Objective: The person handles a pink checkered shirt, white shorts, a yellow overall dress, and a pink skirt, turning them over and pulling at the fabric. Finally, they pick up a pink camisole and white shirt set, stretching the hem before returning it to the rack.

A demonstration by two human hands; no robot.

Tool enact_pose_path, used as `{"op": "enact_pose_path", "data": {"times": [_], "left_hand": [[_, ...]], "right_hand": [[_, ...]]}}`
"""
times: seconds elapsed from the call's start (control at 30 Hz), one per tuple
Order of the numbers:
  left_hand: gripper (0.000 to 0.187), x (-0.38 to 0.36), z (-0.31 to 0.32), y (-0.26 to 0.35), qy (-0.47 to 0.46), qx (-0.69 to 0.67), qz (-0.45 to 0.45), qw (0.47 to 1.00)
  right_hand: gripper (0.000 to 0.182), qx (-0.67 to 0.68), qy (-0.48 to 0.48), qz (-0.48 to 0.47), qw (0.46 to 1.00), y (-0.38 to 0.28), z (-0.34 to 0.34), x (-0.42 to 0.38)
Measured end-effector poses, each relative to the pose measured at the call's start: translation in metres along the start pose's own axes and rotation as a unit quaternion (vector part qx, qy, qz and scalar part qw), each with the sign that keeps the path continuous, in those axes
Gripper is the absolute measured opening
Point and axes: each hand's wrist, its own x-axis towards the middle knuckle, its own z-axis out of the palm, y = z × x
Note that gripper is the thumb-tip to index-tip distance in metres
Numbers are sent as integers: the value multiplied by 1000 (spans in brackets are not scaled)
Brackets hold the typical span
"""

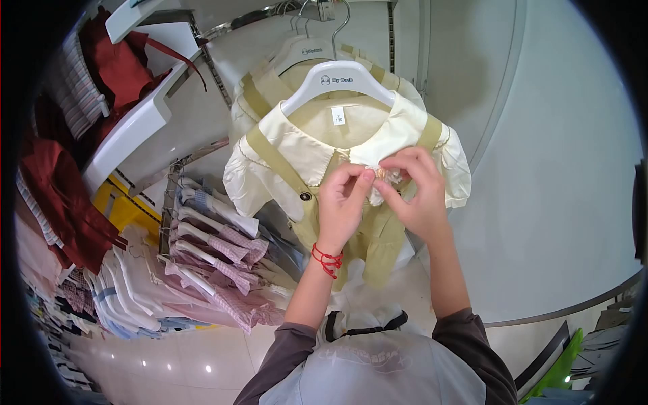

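A child's cream blouse (307,148) with a wide scalloped collar hangs in front of me, layered with olive-green overalls (379,250). Its white hanger (347,75) carries printed lettering. At the chest, just under the collar, is a small ruffled white ornament (382,181) with a touch of orange. My left hand (343,206), a red string bracelet at its wrist, pinches the ornament's left edge. My right hand (420,192) pinches it from the right, thumb and forefinger curled round it. The fingers partly cover the ornament, so how it is fastened is hidden.
A similar outfit (250,101) hangs behind on the same metal rail. Pink checked garments (229,253) hang lower left, and dark red clothes (121,61) hang beside a white shelf arm (131,135). A pale curved panel (553,169) stands to the right.
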Motion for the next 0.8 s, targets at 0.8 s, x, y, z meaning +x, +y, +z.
{"op": "enact_pose_path", "data": {"times": [0.8], "left_hand": [[13, -10, -2, -5, 0, -78, -38, 996]], "right_hand": [[21, 515, 55, 208, 830, 27, 0, -21]]}}
